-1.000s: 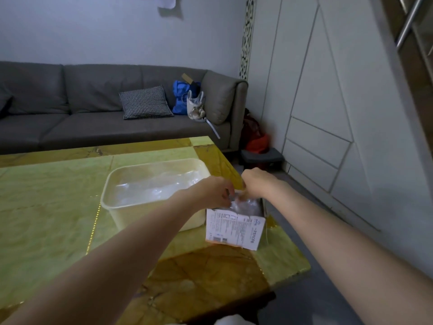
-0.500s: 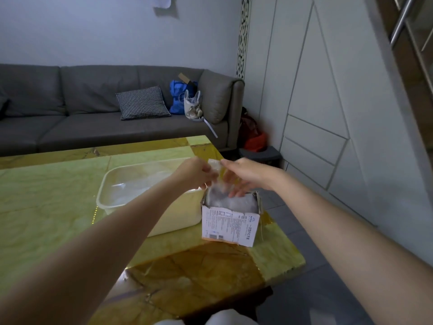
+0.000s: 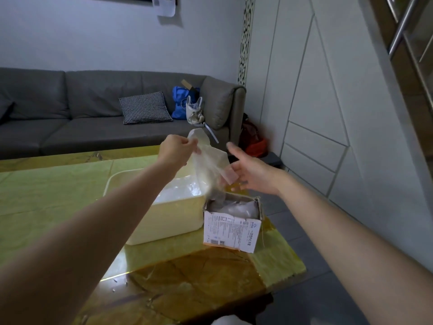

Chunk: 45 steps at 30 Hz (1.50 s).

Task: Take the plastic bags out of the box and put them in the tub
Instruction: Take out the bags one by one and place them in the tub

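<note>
A small white printed box [image 3: 232, 227] stands open on the table's right side, with more clear plastic bags [image 3: 235, 207] bunched inside it. Touching its left side is a cream plastic tub [image 3: 164, 219] that holds clear plastic. My left hand [image 3: 177, 150] pinches the top of a thin clear plastic bag [image 3: 208, 165], which hangs above the tub's right end and the box. My right hand [image 3: 251, 171] is beside the bag with fingers spread and straight, its fingertips seen through the film; it grips nothing.
The green and amber marble table [image 3: 58, 198] ends just right of the box, with grey floor [image 3: 311, 296] below. A grey sofa [image 3: 77, 109] with a checked cushion [image 3: 145, 107] and bags stands behind. White panelled wall on the right.
My left hand has lifted the clear bag up out of the box. My right hand has let go of it and opened. The camera has tilted upward.
</note>
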### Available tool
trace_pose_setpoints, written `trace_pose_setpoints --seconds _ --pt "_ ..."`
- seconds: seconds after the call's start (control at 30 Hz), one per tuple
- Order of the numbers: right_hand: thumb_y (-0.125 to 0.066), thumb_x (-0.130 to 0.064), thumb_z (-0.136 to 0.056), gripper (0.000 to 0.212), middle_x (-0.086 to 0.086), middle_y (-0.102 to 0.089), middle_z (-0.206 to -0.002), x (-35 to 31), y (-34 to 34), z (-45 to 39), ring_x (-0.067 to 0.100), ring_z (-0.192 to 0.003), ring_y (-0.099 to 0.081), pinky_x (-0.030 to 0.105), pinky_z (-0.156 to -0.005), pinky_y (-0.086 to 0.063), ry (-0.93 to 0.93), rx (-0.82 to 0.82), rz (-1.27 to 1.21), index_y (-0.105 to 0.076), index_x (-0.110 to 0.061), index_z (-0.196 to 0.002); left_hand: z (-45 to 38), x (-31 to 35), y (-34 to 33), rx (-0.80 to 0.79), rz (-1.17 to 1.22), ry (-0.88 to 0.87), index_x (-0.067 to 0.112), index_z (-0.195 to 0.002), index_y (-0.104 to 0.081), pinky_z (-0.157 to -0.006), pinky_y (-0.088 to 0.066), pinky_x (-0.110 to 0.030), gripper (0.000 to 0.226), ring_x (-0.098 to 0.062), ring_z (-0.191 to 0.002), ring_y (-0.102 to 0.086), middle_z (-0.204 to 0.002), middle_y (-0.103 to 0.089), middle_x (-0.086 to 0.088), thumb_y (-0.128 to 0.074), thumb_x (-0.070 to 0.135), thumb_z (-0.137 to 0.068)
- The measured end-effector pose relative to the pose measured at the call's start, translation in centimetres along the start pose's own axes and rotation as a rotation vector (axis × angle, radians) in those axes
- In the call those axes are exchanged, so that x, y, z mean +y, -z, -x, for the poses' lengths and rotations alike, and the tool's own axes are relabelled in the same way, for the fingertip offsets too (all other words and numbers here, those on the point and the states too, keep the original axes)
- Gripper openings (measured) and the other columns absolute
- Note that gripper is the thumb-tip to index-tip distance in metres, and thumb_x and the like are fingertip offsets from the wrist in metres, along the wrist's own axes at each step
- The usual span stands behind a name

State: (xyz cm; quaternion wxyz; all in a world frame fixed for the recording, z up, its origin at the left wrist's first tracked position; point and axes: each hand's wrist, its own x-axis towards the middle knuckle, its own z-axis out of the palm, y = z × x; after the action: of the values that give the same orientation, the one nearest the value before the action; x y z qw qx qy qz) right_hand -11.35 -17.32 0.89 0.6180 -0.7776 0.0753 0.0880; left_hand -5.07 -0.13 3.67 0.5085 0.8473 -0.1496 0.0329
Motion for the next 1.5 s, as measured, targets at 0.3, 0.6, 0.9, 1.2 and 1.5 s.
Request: trace_pose_setpoints --seconds 0.3,0.6,0.9,1.2,1.5 --pt "-0.059 -0.014 -0.092 0.018 0.004 -0.064 -0.065 -2.4 -1.5 -0.7 0.007 -0.048 -0.057 0.02 -0.051 -0.047 0.255 0.4 -0.179 -0.061 -0.011 -0.074 0.5 0.2 1.5 -0.017 0.522 0.318 0.008 -0.094 -0.056 -0.046 -0.047 -0.015 0.018 -0.007 -0.058 -0.045 -0.079 -0.054 -0.003 -0.052 0.026 -0.094" --pt "-0.05 -0.02 -0.096 0.027 0.002 -0.051 -0.065 -4.7 -4.2 -3.8 0.016 -0.064 -0.048 0.032 -0.065 -0.042 0.481 0.763 0.049 -0.059 -0.003 -0.078 -0.7 -3.7 6.0 0.07 0.533 0.358 0.01 -0.075 -0.052 -0.031 -0.029 -0.011 0.022 -0.002 -0.03 -0.034 -0.058 -0.042 -0.001 -0.059 0.023 -0.091" --pt "-0.046 -0.016 -0.097 0.034 0.004 -0.049 -0.07 -2.2 -9.6 -9.3 0.021 -0.076 -0.048 0.03 -0.066 -0.034 0.35 0.666 0.229 -0.043 -0.013 -0.063 -2.0 -6.6 11.5 0.255 0.006 -0.071 0.011 -0.118 -0.048 -0.061 -0.045 -0.021 0.029 -0.014 -0.082 -0.055 -0.105 -0.052 -0.004 -0.056 0.02 -0.091" --pt "-0.039 -0.017 -0.099 0.018 0.005 -0.05 -0.081 0.0 -10.4 -12.0 0.026 -0.076 -0.049 0.028 -0.047 -0.026 0.18 0.514 0.871 -0.05 -0.01 -0.086 -3.9 -12.1 5.7 -0.661 -0.944 0.09 0.036 -0.148 -0.001 -0.098 -0.046 -0.037 0.096 -0.028 -0.122 -0.048 -0.149 -0.027 -0.01 -0.07 0.033 -0.08" --pt "-0.066 -0.032 -0.086 0.054 0.007 -0.044 -0.132 -3.5 -11.0 -10.2 0.026 -0.113 -0.049 0.034 -0.085 -0.046 0.23 -0.032 1.221 -0.045 -0.014 -0.132 -5.3 -13.6 4.4 -0.693 -0.959 0.108 0.035 -0.148 0.003 -0.092 -0.051 -0.036 0.098 -0.025 -0.113 -0.057 -0.144 -0.04 -0.01 -0.069 0.03 -0.081"
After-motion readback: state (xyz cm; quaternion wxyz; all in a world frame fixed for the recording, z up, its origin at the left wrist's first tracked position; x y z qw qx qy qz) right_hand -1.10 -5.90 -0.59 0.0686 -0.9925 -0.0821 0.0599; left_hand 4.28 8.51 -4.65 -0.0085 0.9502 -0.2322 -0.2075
